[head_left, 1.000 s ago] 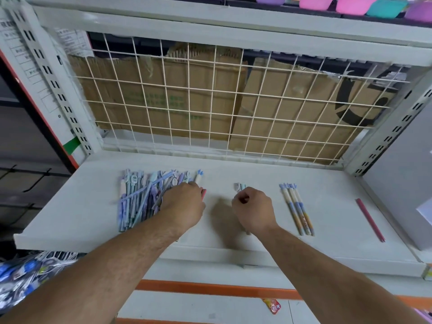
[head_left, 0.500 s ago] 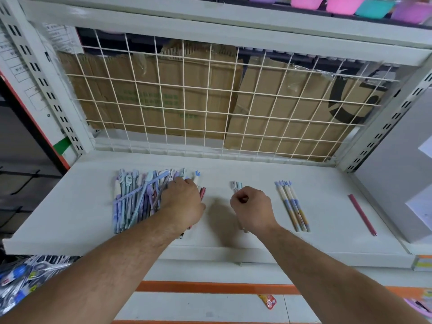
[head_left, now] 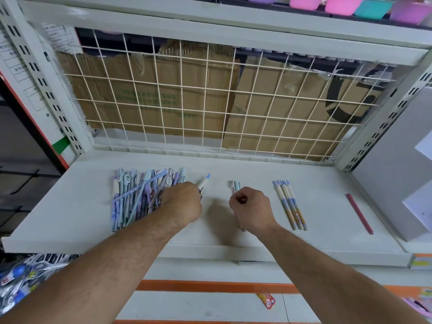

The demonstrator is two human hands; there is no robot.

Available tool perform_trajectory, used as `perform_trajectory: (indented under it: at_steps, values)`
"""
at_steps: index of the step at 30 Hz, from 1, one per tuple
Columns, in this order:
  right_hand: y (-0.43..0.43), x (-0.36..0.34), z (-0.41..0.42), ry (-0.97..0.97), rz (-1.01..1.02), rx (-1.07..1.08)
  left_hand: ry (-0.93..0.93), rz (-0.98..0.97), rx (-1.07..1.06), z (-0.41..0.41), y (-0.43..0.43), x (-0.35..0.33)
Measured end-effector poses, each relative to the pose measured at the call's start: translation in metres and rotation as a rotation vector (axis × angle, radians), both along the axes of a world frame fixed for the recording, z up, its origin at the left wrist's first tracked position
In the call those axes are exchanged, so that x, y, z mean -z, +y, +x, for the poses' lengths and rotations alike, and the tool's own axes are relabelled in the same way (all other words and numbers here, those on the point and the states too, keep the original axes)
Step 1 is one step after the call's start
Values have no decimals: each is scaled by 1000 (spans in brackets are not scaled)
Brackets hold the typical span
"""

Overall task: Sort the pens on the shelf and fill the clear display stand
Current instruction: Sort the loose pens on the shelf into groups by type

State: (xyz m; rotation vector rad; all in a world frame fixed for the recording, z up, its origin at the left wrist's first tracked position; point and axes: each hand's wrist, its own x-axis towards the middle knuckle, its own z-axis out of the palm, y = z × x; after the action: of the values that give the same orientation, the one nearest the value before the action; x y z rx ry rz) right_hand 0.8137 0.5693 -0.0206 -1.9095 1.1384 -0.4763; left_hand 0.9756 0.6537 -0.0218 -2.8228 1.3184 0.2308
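Left grip point(head_left: 182, 202) sits at the right edge of the loose pen pile point(head_left: 135, 197) and pinches a blue-tipped pen point(head_left: 205, 182), whose tip angles up and right. Right grip point(head_left: 251, 206) is well apart from it, fingers curled on a small pen bunch point(head_left: 235, 187) lying on the shelf point(head_left: 70, 206); the bunch's caps poke out above the knuckles. To the right is a tidy row of blue-and-tan pens point(head_left: 289, 204), with a red pen point(head_left: 358, 212) further right, alone. Wire grid point(head_left: 210, 101) at the back, cardboard point(head_left: 163, 97) behind it. Coloured tubs point(head_left: 339, 4) on the tier above.
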Motion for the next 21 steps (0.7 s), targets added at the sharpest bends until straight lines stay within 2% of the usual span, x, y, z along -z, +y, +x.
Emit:
perform_trajectory:
  at_steps: [6, 14, 21]
  values:
    - [0, 1, -5, 0, -1, 3, 27, 17, 44, -4, -5, 2]
    - [-3, -2, -12, 21, -34, -5, -120, 203, 110, -18, -14, 0]
    - [-4, -3, -22, 2, -24, 0, -152, 202, 128, -22, -14, 7]
